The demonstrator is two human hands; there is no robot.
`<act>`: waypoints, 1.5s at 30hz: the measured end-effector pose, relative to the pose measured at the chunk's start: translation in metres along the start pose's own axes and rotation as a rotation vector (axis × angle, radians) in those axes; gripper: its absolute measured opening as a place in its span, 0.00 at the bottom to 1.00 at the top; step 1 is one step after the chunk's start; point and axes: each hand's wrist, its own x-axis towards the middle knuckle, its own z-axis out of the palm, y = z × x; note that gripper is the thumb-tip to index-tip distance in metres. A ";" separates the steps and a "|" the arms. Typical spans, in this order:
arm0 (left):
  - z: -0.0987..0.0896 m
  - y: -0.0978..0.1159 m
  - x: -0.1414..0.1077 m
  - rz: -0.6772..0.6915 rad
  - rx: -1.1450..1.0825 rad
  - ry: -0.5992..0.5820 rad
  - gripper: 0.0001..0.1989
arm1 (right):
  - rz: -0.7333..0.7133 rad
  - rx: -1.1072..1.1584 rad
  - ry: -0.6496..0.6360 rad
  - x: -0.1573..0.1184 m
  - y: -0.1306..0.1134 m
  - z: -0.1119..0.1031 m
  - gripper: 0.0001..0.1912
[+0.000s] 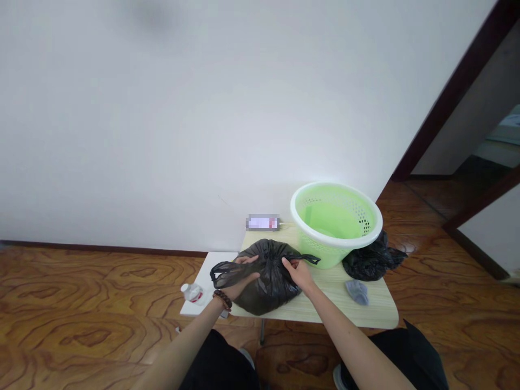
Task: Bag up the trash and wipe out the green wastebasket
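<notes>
A full, bulging black plastic bag [268,290] sits on the small table, gathered at its top. My right hand [299,274] pinches the bag's neck between thumb and fingers, with a twisted handle end sticking out to the right. On the other side, my left hand [239,284] lies against the bag with thumb and fingers apart. A loose handle loop [227,275] of thin black plastic drapes over that hand and partly covers it. What the bag contains is hidden.
A light green basket [320,254] with a white rim stands right of the bag. Beside it lie a crumpled black bag [369,262] and a greyish cloth, perhaps a sock [357,292]. Behind is a phone [262,222]. Left, a bottle [192,293] lies on a white surface [207,271].
</notes>
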 end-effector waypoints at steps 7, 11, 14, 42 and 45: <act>0.002 0.012 0.015 -0.111 -0.088 0.026 0.12 | -0.099 -0.061 0.005 0.001 -0.021 0.012 0.19; 0.005 0.022 0.026 -0.126 -0.053 0.186 0.13 | -0.271 0.126 -0.077 -0.002 -0.051 0.025 0.18; 0.013 0.027 0.032 -0.114 -0.283 0.272 0.17 | -0.262 0.270 -0.117 -0.001 -0.070 0.033 0.19; 0.001 -0.010 0.039 -0.207 -0.741 0.139 0.18 | 0.166 0.866 -0.246 0.022 -0.024 0.019 0.09; 0.000 -0.018 0.031 -0.210 -0.754 0.163 0.19 | 0.157 0.819 -0.296 0.012 -0.021 0.012 0.17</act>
